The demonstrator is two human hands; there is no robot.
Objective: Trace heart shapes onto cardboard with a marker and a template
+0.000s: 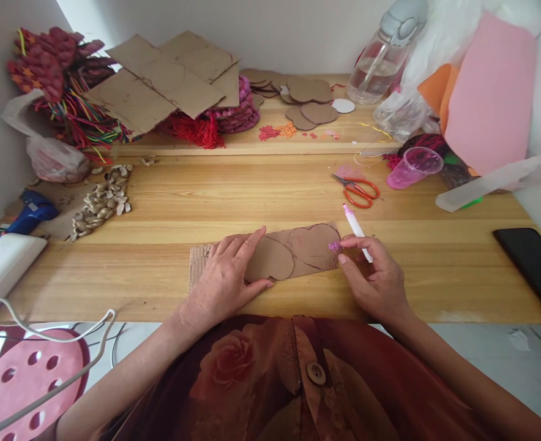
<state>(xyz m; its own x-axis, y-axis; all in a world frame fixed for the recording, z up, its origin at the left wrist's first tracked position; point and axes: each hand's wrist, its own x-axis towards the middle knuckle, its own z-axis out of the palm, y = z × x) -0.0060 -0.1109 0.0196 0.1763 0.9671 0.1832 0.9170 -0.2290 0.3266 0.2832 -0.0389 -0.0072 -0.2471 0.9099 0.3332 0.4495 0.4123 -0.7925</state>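
Observation:
My left hand (pixel 227 272) lies flat, fingers stretched, on a rounded cardboard cutout (pixel 270 258), holding it against a strip of corrugated cardboard (pixel 314 272). Curved dark outlines and a small purple mark (pixel 334 246) show on the strip. At the strip's right end is my right hand (pixel 376 275), its fingers curled around a white marker (pixel 354 222) with a purple tip that points away from me. The index finger crosses over the marker's barrel. Just beyond it, red-handled scissors (pixel 360 190) rest on the wooden table (pixel 206 190).
Nut-like shells (pixel 103 202) and a blue tool (pixel 36 207) are at left. Cardboard pieces (pixel 174 76) and cutouts (pixel 309 89) stand at the back. A water bottle (pixel 380 61), pink cup (pixel 415 168) and black phone (pixel 530 263) are on the right.

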